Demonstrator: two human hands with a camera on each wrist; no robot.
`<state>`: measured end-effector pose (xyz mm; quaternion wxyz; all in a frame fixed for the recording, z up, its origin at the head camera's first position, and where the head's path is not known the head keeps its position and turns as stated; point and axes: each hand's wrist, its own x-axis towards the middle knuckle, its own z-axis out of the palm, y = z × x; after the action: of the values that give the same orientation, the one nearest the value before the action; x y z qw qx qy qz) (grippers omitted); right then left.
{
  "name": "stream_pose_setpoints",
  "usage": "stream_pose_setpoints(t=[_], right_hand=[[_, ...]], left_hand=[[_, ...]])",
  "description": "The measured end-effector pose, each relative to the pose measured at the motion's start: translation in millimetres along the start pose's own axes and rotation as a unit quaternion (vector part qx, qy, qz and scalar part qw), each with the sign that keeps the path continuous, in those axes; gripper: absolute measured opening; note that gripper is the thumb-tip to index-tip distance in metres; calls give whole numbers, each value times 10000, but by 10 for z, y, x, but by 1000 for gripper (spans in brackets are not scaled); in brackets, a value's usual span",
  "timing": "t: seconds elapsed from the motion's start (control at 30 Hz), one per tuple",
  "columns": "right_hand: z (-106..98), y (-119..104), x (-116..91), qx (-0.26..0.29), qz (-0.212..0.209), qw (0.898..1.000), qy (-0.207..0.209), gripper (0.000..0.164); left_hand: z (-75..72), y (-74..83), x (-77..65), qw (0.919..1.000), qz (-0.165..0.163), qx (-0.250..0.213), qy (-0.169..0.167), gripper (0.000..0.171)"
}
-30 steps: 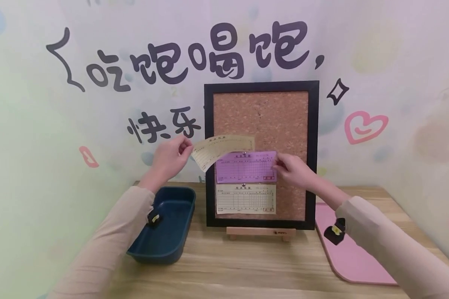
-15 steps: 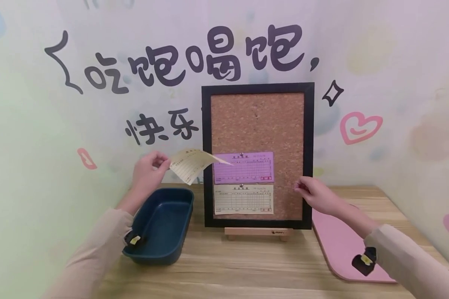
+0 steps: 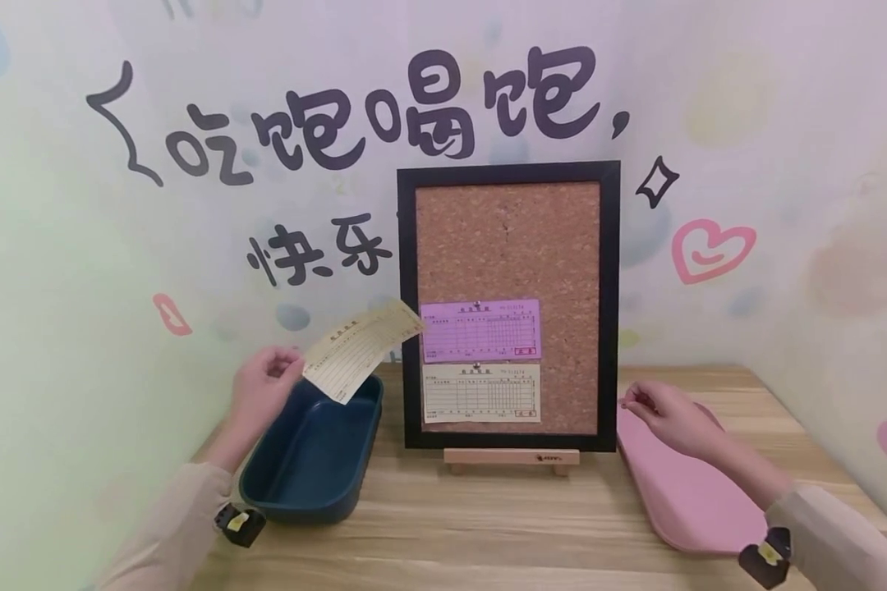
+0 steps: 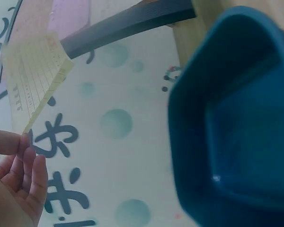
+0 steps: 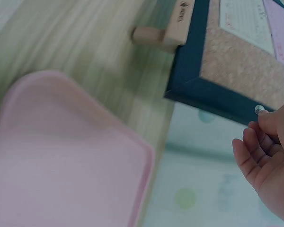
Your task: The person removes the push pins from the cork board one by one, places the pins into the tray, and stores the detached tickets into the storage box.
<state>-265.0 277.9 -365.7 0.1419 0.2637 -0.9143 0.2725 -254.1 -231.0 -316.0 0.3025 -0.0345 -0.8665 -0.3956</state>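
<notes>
My left hand (image 3: 266,382) pinches one corner of a pale yellow paper form (image 3: 358,349), which curves in the air above the blue bin (image 3: 362,476), left of the framed corkboard (image 3: 569,271). Pinned on the board are a purple form (image 3: 480,332) and, below it, another pale yellow form (image 3: 480,396), each with a small tack at its top. Over the pink tray (image 3: 680,513), my right hand (image 3: 668,414) pinches a small shiny thumbtack (image 5: 259,109), seen in the right wrist view. The tack's point is hidden by the fingers.
The corkboard leans on a small wooden easel (image 3: 510,458) on the wood-grain table (image 3: 503,525). Behind it hangs a pale wall (image 3: 820,123) with large black lettering and a pink heart. The bin's raised rim stands below my left hand.
The yellow form in my left hand has come away from the corkboard, moving left and down to above the bin. My right hand has moved from the purple form down and right, over the tray.
</notes>
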Motion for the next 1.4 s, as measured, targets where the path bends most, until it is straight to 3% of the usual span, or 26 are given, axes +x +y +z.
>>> stream_pose_setpoints(t=[0.13,0.3,0.6,0.77,1.0,1.4], right_hand=[[5,86,-125,-125,121,9997,148,11],[45,241,-287,-281,-109,9980,549,20],[152,484,-504,246,-425,9961,728,25],[203,521,-603,301,-61,9977,598,17],[289,535,-690,211,769,9966,203,10],[384,554,-782,287,960,9950,11,10]], left_hand=[[-36,-113,-97,9997,-175,75,-129,10],[-52,-243,-220,9989,-443,120,-65,14],[11,-511,-447,9940,-1066,198,172,14],[71,-602,-576,9884,-1257,803,294,15],[142,-626,-718,9802,-1527,1261,-9,18],[220,-629,-818,9739,-1619,1487,-568,16]])
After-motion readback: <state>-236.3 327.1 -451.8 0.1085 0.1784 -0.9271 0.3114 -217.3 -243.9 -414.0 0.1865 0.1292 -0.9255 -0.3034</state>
